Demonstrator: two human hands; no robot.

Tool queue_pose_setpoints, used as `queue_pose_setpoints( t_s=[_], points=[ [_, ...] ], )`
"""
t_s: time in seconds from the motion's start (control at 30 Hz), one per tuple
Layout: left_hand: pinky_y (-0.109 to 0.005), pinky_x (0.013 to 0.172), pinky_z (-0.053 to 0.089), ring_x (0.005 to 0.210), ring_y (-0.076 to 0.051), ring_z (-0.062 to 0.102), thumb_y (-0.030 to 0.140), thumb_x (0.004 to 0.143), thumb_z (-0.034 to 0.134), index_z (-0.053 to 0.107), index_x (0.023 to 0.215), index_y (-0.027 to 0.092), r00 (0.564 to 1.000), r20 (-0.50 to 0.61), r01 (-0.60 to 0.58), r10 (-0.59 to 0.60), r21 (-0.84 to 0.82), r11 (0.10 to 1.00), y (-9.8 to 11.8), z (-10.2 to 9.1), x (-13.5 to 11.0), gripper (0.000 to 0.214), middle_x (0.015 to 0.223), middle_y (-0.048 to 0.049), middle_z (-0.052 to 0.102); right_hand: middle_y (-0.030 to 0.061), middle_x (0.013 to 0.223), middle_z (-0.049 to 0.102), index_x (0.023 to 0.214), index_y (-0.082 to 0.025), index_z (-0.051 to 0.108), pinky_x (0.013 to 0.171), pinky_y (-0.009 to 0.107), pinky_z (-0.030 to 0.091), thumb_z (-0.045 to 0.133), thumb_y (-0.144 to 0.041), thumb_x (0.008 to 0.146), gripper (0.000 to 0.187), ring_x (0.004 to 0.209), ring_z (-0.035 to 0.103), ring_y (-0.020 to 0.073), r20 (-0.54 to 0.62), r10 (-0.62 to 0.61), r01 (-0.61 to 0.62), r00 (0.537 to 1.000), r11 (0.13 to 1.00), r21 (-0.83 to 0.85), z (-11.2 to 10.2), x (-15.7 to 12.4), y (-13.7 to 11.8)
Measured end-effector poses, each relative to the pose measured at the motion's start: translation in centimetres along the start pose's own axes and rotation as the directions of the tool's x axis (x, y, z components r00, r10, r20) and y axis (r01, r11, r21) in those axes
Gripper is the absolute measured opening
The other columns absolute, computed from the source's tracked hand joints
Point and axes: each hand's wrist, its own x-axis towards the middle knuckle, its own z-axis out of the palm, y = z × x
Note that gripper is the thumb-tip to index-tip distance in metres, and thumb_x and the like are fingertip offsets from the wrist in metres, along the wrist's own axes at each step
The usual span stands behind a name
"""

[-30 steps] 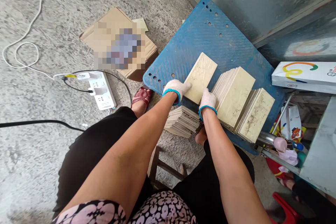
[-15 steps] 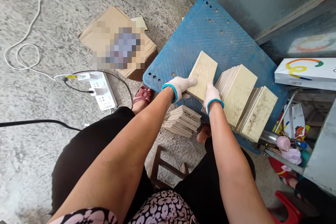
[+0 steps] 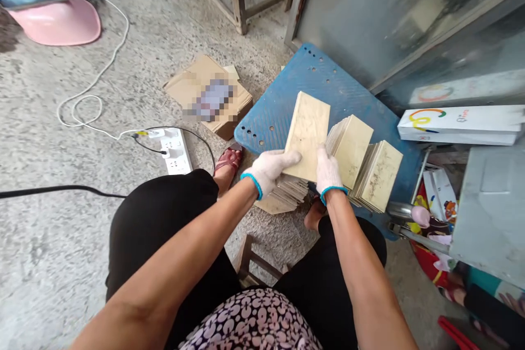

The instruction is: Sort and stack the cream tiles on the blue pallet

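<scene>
A pale rectangular wooden board [image 3: 309, 131] is held by its near end between my two hands, above a blue plastic table top [image 3: 266, 104]. My left hand [image 3: 273, 169], in a white knit glove with a blue cuff, grips the left corner with its thumb on top. My right hand [image 3: 328, 169], gloved alike, pinches the right edge. Just right of it, a stack of similar boards [image 3: 355, 147] leans on the table, beside a second stack [image 3: 381, 175] with dark stains on its front board. Below my hands lies a lower pile of boards [image 3: 283, 197], partly hidden.
On the floor to the left are a cardboard box [image 3: 205, 74], a white power strip [image 3: 178, 158] with cords, and a pink visor [image 3: 69, 19]. A white printed box [image 3: 459, 123] and a grey surface [image 3: 488, 213] stand right. A wooden stool [image 3: 262, 265] is between my legs.
The held board has tilted more upright, its far end raised, and my hands still grip it. The camera view has shifted, bringing the visor and a wooden stool at the top into sight.
</scene>
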Motion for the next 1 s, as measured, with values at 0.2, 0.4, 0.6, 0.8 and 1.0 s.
queue_pose_setpoints(
  t_s=[0.2,0.4,0.6,0.8,1.0],
  points=[
    [-0.031,0.053,0.058,0.065,-0.024,0.070,0.030,0.059,0.086,0.072,0.104,0.010,0.998,-0.037,-0.052,0.048,-0.117,0.992,-5.1,-0.2,-9.5,0.051,0.083,-0.0129,0.075,0.0086,0.090,0.075,0.095,-0.017,0.071,0.071,0.033,0.059,0.062,-0.059,0.080,0.046,0.083,0.071,0.0257,0.067,0.072,-0.081,0.995,0.986,0.147,-2.7,-10.1,0.1],
    [-0.030,0.052,0.058,0.067,-0.024,0.071,0.027,0.066,0.081,0.072,0.102,0.009,0.995,-0.079,-0.077,0.067,-0.128,0.989,-8.0,-2.2,-14.4,0.041,0.087,-0.0140,0.074,0.0078,0.112,0.073,0.111,-0.022,0.068,0.087,0.037,0.058,0.074,-0.055,0.072,0.053,0.109,0.067,0.0262,0.253,0.050,-0.205,0.966,0.745,0.635,-2.3,-19.1,4.6],
    [-0.029,0.051,0.058,0.059,-0.020,0.068,0.024,0.073,0.077,0.068,0.096,0.008,0.994,-0.094,-0.078,0.060,-0.205,0.976,-10.6,-2.4,-16.1,0.030,0.081,-0.0137,0.072,0.0075,0.119,0.071,0.118,-0.023,0.066,0.098,0.039,0.054,0.074,-0.053,0.072,0.055,0.116,0.064,0.0241,0.264,0.101,-0.266,0.959,0.640,0.721,-0.9,-23.3,8.1],
    [-0.029,0.052,0.059,0.058,-0.019,0.068,0.022,0.081,0.071,0.068,0.095,0.007,0.998,-0.060,-0.041,0.027,-0.247,0.968,-12.5,-1.5,-17.2,0.021,0.078,-0.0135,0.072,0.0117,0.107,0.074,0.119,-0.016,0.064,0.088,0.039,0.059,0.074,-0.047,0.072,0.057,0.101,0.071,0.0277,-0.006,0.123,-0.093,0.992,0.778,0.621,-0.6,-23.4,7.5],
    [-0.024,0.052,0.059,0.065,-0.018,0.070,0.029,0.082,0.072,0.069,0.096,0.009,0.998,-0.001,0.054,-0.056,-0.232,0.971,-13.1,-0.6,-18.2,0.024,0.089,-0.0151,0.073,0.0110,0.102,0.075,0.116,-0.016,0.065,0.083,0.042,0.062,0.075,-0.039,0.068,0.054,0.100,0.072,0.0308,-0.166,0.155,-0.034,0.974,0.824,0.566,-2.2,-23.8,6.0]
  ],
)
